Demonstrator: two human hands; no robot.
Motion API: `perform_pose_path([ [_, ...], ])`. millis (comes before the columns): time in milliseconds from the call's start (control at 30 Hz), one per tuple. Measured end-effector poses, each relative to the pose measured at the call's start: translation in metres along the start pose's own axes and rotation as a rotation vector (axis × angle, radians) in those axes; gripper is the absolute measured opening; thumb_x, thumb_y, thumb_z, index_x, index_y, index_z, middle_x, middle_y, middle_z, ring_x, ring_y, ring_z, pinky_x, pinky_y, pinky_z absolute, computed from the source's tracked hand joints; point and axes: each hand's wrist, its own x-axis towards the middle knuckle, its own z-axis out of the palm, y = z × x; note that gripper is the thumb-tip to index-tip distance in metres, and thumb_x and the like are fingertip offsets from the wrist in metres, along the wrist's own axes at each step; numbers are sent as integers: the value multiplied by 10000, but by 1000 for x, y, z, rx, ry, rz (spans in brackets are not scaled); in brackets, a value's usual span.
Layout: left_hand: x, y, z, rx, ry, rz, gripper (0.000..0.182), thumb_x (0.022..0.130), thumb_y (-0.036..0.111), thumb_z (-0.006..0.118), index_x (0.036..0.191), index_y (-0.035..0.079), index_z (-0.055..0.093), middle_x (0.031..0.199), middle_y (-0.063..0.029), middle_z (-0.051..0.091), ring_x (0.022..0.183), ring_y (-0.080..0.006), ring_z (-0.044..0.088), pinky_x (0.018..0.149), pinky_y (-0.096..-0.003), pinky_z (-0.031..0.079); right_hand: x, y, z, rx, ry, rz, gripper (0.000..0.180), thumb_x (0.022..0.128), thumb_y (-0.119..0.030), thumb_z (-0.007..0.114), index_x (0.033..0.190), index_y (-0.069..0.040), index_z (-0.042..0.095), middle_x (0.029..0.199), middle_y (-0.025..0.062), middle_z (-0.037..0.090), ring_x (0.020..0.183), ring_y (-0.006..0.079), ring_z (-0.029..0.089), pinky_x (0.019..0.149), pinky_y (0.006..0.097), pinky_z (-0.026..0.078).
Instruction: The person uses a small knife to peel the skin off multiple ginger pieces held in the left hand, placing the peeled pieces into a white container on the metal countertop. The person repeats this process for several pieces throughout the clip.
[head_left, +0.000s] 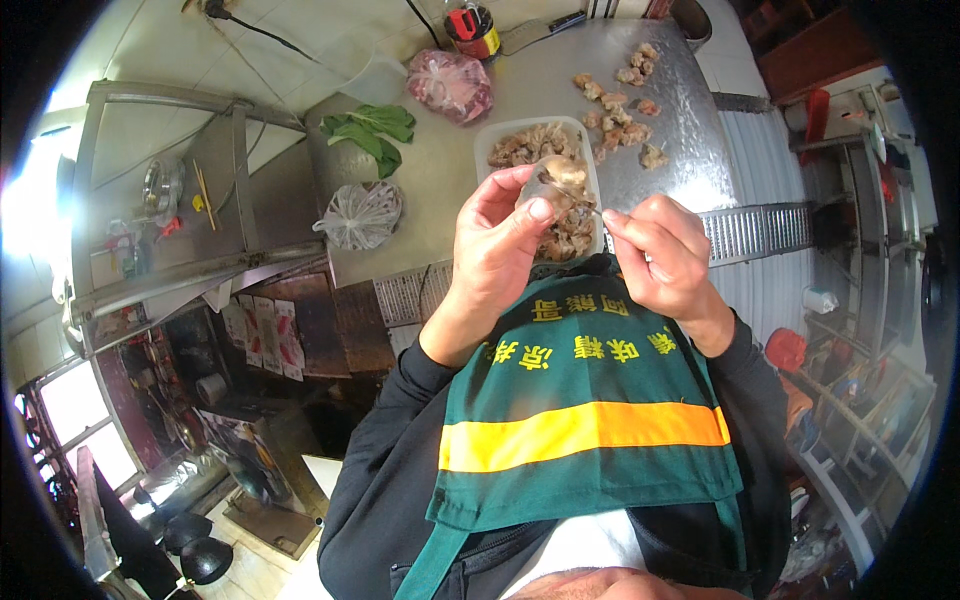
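My left hand (499, 240) pinches a pale, glistening piece of meat (564, 171) between thumb and fingers. In my right hand (664, 251) is a thin dark pick-like tool (579, 201), its tip touching or close to the meat; I cannot tell its exact kind. Both hands are over the near half of a white plastic tub (481, 142) of brownish meat pieces (536, 142). To the tub's right, several loose meat pieces (619, 120) lie scattered on the stainless-steel table (690, 90).
Left of the tub are green leaves (371, 131) and a tied clear bag (364, 216). A bag of red meat (450, 84), a red-lidded jar (474, 34) and a cleaver (544, 31) are at the back. Slotted metal edging (757, 231) borders the table; a metal shelf (180, 277) stands left.
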Motion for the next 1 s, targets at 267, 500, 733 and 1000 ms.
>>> perform_pose_path([
  [267,0,2,-1,-3,71,-15,299,963,56,762,1224,39,617,1100,-77,717,988,-177,724,888,-311,591,-9,2,1,-135,20,-78,420,700,122,779,1096,-10,731,751,50,556,622,231,566,573,362,462],
  [500,1,5,-1,-1,59,-72,232,995,95,731,1194,47,621,1115,-99,735,998,-207,739,928,-353,616,-3,-4,3,-34,38,32,352,741,153,742,1061,8,744,766,65,582,609,213,573,540,338,454],
  [733,-1,9,-4,2,13,-133,217,1001,105,725,1185,39,632,1150,-106,733,1008,-204,736,964,-372,608,2,-4,0,75,43,117,298,781,167,708,1037,17,743,797,82,625,629,200,612,541,305,477],
  [1000,-2,7,-7,-17,-17,-107,236,976,70,743,1189,53,642,1163,-113,732,1018,-207,734,991,-411,603,-4,2,4,126,21,144,282,794,172,704,1029,21,737,814,88,632,645,202,617,553,309,483],
])
